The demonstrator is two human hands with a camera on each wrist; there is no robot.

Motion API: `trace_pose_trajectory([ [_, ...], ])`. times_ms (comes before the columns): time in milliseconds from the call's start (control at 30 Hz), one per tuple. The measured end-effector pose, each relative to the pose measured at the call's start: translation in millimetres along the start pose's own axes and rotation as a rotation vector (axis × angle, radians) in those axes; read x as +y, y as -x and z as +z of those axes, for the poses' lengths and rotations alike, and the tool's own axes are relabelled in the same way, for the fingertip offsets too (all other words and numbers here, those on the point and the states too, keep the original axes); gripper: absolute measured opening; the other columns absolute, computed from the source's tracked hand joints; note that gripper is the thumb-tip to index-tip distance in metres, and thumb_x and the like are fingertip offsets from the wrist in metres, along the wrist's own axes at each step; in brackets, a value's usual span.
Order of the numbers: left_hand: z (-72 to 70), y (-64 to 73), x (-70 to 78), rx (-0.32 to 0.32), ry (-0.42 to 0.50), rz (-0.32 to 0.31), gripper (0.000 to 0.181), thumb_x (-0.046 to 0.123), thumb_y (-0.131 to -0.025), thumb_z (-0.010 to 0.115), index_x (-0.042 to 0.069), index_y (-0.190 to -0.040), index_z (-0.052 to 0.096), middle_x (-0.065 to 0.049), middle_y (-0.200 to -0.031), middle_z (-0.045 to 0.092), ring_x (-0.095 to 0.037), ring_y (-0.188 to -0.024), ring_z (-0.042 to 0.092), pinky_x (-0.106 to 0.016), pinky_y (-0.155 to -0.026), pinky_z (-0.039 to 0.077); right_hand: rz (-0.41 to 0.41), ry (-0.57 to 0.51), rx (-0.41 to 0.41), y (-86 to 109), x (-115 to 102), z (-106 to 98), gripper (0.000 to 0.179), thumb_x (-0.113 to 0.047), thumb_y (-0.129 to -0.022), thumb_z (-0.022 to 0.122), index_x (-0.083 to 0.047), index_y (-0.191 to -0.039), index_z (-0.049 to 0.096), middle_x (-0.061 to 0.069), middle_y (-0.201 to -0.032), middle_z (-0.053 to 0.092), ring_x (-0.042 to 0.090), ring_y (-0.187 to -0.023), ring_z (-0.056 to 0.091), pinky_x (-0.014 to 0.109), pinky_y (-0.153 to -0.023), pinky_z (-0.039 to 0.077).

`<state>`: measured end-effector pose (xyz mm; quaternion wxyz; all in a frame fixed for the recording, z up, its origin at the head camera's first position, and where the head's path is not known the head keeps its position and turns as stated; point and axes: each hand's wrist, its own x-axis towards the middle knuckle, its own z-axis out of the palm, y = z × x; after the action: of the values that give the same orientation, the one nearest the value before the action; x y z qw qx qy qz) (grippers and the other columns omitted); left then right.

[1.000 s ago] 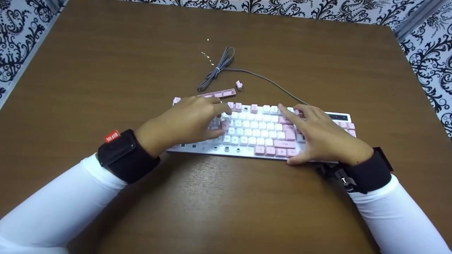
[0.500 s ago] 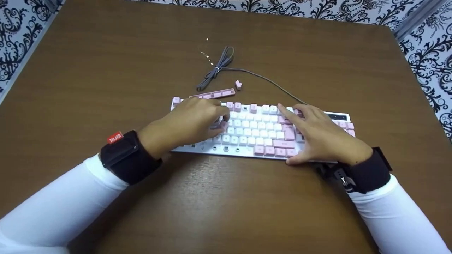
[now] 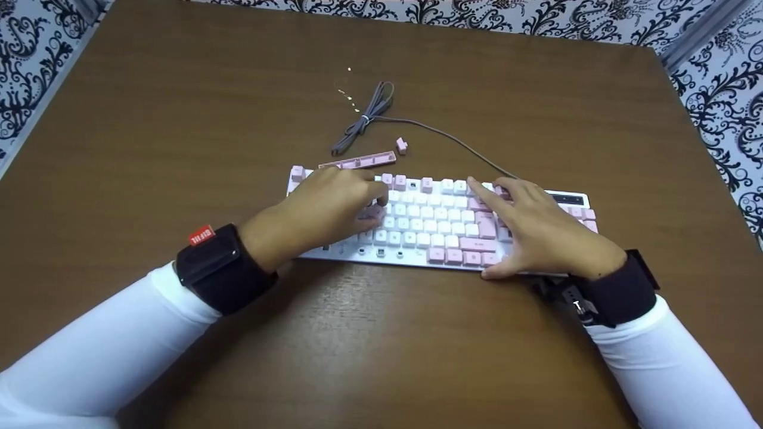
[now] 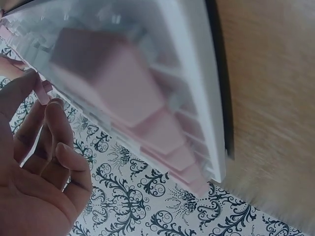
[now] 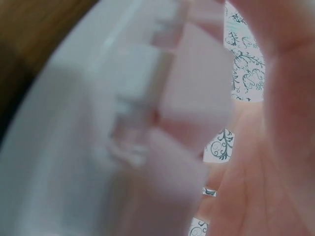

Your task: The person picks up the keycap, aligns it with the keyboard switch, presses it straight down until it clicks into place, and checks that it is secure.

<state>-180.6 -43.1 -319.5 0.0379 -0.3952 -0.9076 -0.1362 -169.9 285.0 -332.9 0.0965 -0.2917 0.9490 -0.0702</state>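
Note:
A white keyboard [image 3: 405,257] with white and pink keycaps lies on the table; its front left row shows bare switches. My left hand [image 3: 325,202] is over the keyboard's left part. In the left wrist view its thumb and a finger pinch a small pink keycap [image 4: 41,90]; the head view mostly hides this. My right hand [image 3: 536,232] spans the keyboard's right part. Its fingers reach straight to the back row, and the thumb touches the front edge. Close pink keycaps [image 5: 197,73] and the palm fill the right wrist view, partly blurred.
Behind the keyboard lie a long pink keycap [image 3: 366,161], upside down, and a small pink keycap [image 3: 402,146]. A tied grey cable [image 3: 365,119] runs to the keyboard's back. Tiny pale bits [image 3: 349,99] lie left of it on the brown table [image 3: 381,345].
My left hand and wrist have shifted slightly right, and its index finger is more bent than a second ago. My right hand stays in place on the keyboard.

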Motion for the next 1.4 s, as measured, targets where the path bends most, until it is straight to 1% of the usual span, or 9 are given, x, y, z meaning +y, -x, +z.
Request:
trace_pose_trajectory([
  [167,0.3,2.8,-1.7,0.017,0.029,0.017,0.005,0.013,-0.088,0.070,0.009,-0.091,0.069,-0.005,-0.086,0.069,-0.020,-0.071,0.064,-0.041,-0.066,0.053,0.002,0.003,0.004,-0.6,-1,-1,0.132,-0.057,-0.060,0.088,-0.027,-0.162,0.011,0.028,-0.149,0.034,0.048,-0.138,0.032,0.063,-0.113,0.024],
  [300,-3.4,10.0,-4.2,0.030,0.055,0.012,0.005,0.011,-0.087,0.069,0.010,-0.092,0.070,-0.004,-0.085,0.068,-0.019,-0.071,0.062,-0.039,-0.065,0.052,0.005,0.002,-0.001,-0.1,-3,0,0.132,-0.057,-0.059,0.089,-0.026,-0.162,0.011,0.028,-0.149,0.034,0.048,-0.139,0.031,0.064,-0.114,0.023],
  [467,-9.6,26.1,-6.7,0.032,0.084,-0.022,0.012,0.012,-0.089,0.067,0.010,-0.099,0.072,-0.003,-0.088,0.071,-0.018,-0.072,0.064,-0.039,-0.064,0.053,0.011,-0.001,-0.009,0.6,-3,0,0.132,-0.057,-0.060,0.089,-0.026,-0.162,0.011,0.028,-0.150,0.033,0.048,-0.140,0.030,0.064,-0.114,0.023],
  [667,-15.4,46.2,-8.6,-0.004,0.099,-0.075,0.017,0.016,-0.093,0.069,0.009,-0.108,0.073,-0.005,-0.097,0.075,-0.019,-0.078,0.070,-0.039,-0.067,0.056,0.003,-0.002,0.001,0.5,-2,0,0.132,-0.057,-0.059,0.089,-0.025,-0.162,0.012,0.028,-0.149,0.034,0.048,-0.139,0.031,0.064,-0.113,0.024],
  [767,-17.2,55.4,-10.4,0.005,0.104,-0.090,0.016,0.015,-0.092,0.071,0.009,-0.106,0.074,-0.005,-0.097,0.076,-0.020,-0.080,0.071,-0.039,-0.068,0.057,-0.001,-0.002,0.006,0.6,-1,0,0.131,-0.057,-0.059,0.089,-0.025,-0.161,0.013,0.027,-0.149,0.034,0.048,-0.138,0.032,0.064,-0.113,0.025],
  [967,-16.5,74.3,-12.0,0.047,0.110,-0.108,0.006,0.011,-0.089,0.074,0.010,-0.094,0.076,-0.003,-0.087,0.075,-0.019,-0.076,0.070,-0.038,-0.065,0.056,0.001,-0.008,0.001,0.3,0,0,0.131,-0.058,-0.060,0.088,-0.026,-0.161,0.012,0.027,-0.149,0.034,0.047,-0.138,0.031,0.064,-0.113,0.024],
  [1200,-11.5,88.9,-8.4,0.084,0.071,-0.101,0.009,0.003,-0.083,0.076,0.010,-0.088,0.074,-0.001,-0.080,0.072,-0.016,-0.068,0.065,-0.037,-0.061,0.052,0.014,-0.007,-0.009,0.8,-1,0,0.131,-0.058,-0.060,0.088,-0.027,-0.161,0.011,0.026,-0.150,0.033,0.048,-0.139,0.031,0.064,-0.113,0.024],
  [1300,-9.4,92.8,-6.4,0.106,0.009,-0.085,0.011,0.000,-0.082,0.074,0.010,-0.087,0.073,-0.002,-0.079,0.071,-0.019,-0.067,0.063,-0.043,-0.064,0.052,0.011,-0.002,-0.005,1.0,-1,0,0.131,-0.057,-0.060,0.088,-0.027,-0.161,0.012,0.027,-0.150,0.033,0.048,-0.138,0.031,0.064,-0.113,0.025],
  [1400,-6.7,96.2,-5.0,0.130,-0.062,-0.064,0.012,0.000,-0.083,0.073,0.010,-0.089,0.074,-0.003,-0.081,0.071,-0.023,-0.071,0.064,-0.054,-0.073,0.055,0.011,0.000,-0.006,0.9,-1,0,0.131,-0.058,-0.060,0.088,-0.027,-0.161,0.011,0.028,-0.150,0.033,0.049,-0.139,0.031,0.065,-0.112,0.025],
])
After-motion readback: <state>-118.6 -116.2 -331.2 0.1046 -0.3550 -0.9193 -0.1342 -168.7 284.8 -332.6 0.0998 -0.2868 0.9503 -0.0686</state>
